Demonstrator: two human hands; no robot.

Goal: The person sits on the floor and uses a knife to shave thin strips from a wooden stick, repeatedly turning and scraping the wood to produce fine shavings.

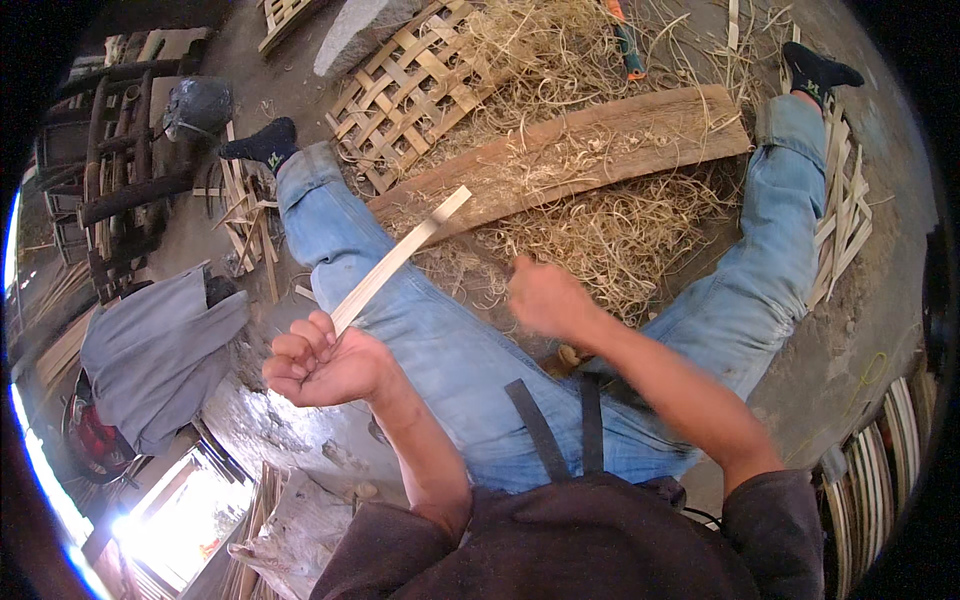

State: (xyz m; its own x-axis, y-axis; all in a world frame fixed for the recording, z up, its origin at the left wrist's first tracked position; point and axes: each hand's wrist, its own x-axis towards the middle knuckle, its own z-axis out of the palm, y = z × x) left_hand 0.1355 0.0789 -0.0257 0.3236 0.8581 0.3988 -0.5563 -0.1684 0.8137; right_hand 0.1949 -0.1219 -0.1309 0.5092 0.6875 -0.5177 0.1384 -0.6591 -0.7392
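Fingers of the left hand (318,362) curl in a tight grip around the lower end of a pale bamboo strip (398,260), which slants up over the left knee toward a wooden plank (570,150). The right hand (545,298) is blurred, apparently fisted; its grip cannot be told.

No packages, labels, signs or screens anywhere in view.
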